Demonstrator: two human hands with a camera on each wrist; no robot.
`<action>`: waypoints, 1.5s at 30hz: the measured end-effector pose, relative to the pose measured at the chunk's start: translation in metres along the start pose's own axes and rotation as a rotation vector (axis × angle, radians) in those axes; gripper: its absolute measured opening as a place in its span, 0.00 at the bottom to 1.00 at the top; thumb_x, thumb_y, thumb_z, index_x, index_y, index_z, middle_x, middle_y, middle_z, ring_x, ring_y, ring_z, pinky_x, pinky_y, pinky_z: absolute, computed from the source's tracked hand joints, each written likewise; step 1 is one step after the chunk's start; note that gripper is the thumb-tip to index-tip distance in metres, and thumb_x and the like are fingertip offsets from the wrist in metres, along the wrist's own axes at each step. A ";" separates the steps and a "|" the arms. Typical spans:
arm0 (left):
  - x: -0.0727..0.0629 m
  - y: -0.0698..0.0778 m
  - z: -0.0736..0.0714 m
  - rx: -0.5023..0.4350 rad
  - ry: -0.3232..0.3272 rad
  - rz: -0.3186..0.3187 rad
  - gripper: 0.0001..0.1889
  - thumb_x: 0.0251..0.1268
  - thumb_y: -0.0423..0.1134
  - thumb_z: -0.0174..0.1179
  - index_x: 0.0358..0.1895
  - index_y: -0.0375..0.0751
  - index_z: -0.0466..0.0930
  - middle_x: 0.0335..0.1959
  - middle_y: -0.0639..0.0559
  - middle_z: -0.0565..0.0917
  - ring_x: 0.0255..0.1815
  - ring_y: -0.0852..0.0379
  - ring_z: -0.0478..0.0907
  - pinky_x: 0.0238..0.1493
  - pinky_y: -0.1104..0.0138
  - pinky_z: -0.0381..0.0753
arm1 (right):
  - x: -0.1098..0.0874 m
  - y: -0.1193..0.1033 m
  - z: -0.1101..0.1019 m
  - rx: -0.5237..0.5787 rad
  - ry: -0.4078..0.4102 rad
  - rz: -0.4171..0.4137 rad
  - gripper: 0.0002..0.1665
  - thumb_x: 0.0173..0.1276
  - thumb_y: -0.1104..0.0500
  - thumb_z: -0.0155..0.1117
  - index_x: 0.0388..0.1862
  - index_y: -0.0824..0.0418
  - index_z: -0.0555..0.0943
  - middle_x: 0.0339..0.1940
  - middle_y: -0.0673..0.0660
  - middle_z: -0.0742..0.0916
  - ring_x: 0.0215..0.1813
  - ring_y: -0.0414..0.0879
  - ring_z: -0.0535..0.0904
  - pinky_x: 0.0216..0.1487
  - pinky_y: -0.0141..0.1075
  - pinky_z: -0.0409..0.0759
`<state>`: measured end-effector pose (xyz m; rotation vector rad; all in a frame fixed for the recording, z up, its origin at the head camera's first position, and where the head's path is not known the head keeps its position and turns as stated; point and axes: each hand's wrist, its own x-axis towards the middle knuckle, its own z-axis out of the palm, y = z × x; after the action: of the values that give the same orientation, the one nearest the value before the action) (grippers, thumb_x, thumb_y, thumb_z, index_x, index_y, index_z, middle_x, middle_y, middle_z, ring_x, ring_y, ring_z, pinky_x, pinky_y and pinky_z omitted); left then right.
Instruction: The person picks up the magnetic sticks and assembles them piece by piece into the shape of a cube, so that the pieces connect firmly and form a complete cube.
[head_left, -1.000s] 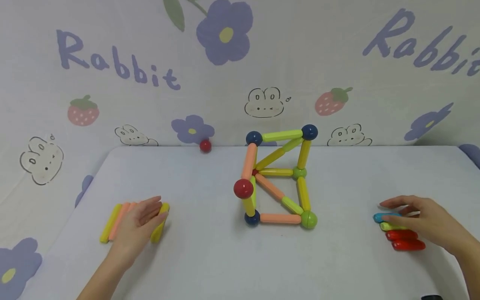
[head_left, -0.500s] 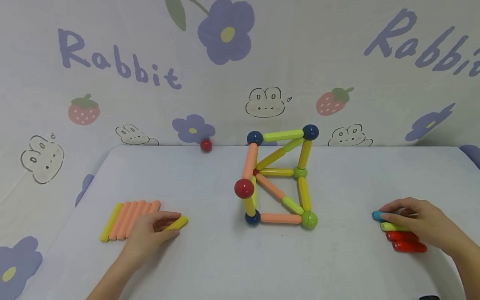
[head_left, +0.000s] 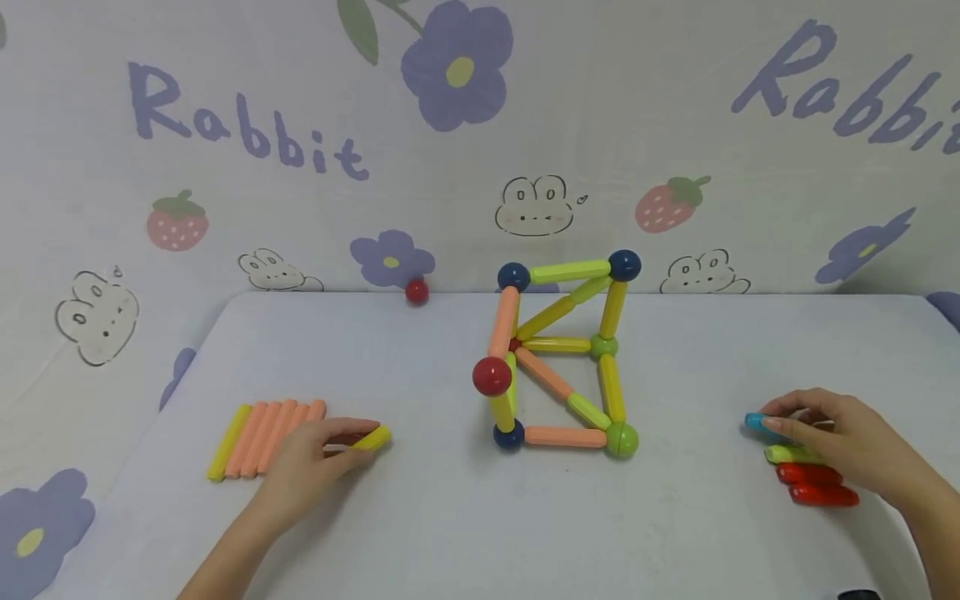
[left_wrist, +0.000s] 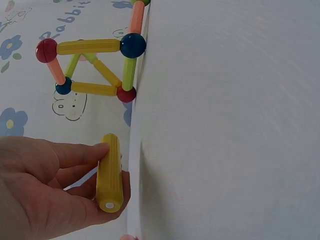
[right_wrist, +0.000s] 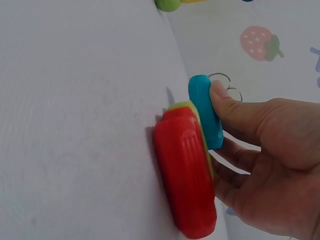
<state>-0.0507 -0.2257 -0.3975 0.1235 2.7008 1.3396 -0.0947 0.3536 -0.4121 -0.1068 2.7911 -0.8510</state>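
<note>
My left hand (head_left: 307, 467) pinches a yellow stick (left_wrist: 110, 175) between thumb and fingers, to the right of a row of sticks. In my right hand (head_left: 847, 437) is a blue curved stick (right_wrist: 204, 110), pinched by thumb and fingers at the far end of a short stack. That stack has a lime-green piece (head_left: 791, 454) and two red curved sticks (head_left: 823, 495). Between the hands stands a frame of sticks and balls, with a red ball (head_left: 492, 377) at its upper front left corner and a green ball (head_left: 621, 439) at its lower front right.
Left of the left hand lie several orange sticks (head_left: 266, 437) side by side, with one yellow stick (head_left: 228, 442) at their outer end. A loose red ball (head_left: 417, 292) sits at the table's back edge. Part of a black object (head_left: 858, 595) shows at the front right.
My left hand has taken the yellow stick from beside the orange ones and moved it right. My right hand has drawn the blue stick slightly away from the lime-green piece.
</note>
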 end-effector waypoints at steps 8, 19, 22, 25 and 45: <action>0.005 0.030 0.003 -0.099 -0.104 0.036 0.17 0.73 0.36 0.67 0.62 0.41 0.87 0.59 0.49 0.89 0.62 0.49 0.83 0.57 0.66 0.83 | -0.003 -0.024 -0.002 0.009 0.044 -0.064 0.17 0.81 0.54 0.63 0.57 0.66 0.84 0.49 0.60 0.88 0.43 0.30 0.77 0.40 0.25 0.78; 0.010 0.078 0.017 -0.245 -0.347 0.143 0.17 0.75 0.38 0.65 0.62 0.37 0.86 0.58 0.45 0.88 0.59 0.49 0.82 0.54 0.70 0.84 | 0.005 -0.072 0.000 0.092 0.006 -0.140 0.17 0.82 0.55 0.62 0.60 0.66 0.82 0.48 0.58 0.90 0.47 0.46 0.85 0.44 0.24 0.81; 0.011 0.089 0.024 -0.258 -0.388 0.183 0.17 0.76 0.36 0.64 0.62 0.36 0.86 0.58 0.46 0.88 0.58 0.51 0.82 0.56 0.69 0.83 | 0.006 -0.086 0.001 0.110 0.004 -0.167 0.16 0.82 0.58 0.61 0.60 0.66 0.81 0.47 0.58 0.89 0.46 0.47 0.86 0.44 0.25 0.82; 0.012 0.099 0.031 -0.272 -0.419 0.195 0.17 0.76 0.35 0.64 0.63 0.36 0.86 0.57 0.46 0.88 0.57 0.53 0.83 0.56 0.70 0.83 | 0.006 -0.101 0.003 0.134 0.010 -0.190 0.15 0.81 0.59 0.62 0.59 0.67 0.82 0.45 0.57 0.89 0.42 0.45 0.85 0.43 0.27 0.82; 0.018 0.131 0.075 -0.363 -0.419 0.209 0.16 0.77 0.35 0.62 0.62 0.38 0.87 0.47 0.48 0.90 0.40 0.63 0.79 0.42 0.73 0.81 | -0.004 -0.158 0.022 0.318 -0.045 -0.378 0.10 0.77 0.62 0.67 0.54 0.59 0.86 0.45 0.51 0.87 0.43 0.45 0.83 0.47 0.30 0.83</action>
<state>-0.0549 -0.0849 -0.3395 0.5887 2.1124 1.6211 -0.0853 0.2110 -0.3406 -0.6037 2.5908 -1.3460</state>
